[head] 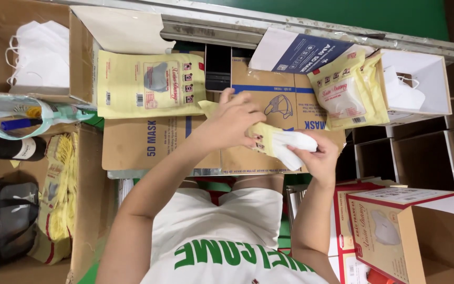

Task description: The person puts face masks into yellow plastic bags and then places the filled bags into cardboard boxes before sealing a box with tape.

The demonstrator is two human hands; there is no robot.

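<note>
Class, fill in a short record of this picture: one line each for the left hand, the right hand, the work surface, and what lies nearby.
Left hand: left hand holds the yellow pouch open
Right hand: right hand pushes white masks into the pouch
Surface: flattened cardboard box
Nearby: flat yellow pouch, filled pouch, open carton of white masks, black phone

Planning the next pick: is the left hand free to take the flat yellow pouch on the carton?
Likely not yet: left hand grips a half-filled pouch; path to the flat pouch looks clear.
</note>
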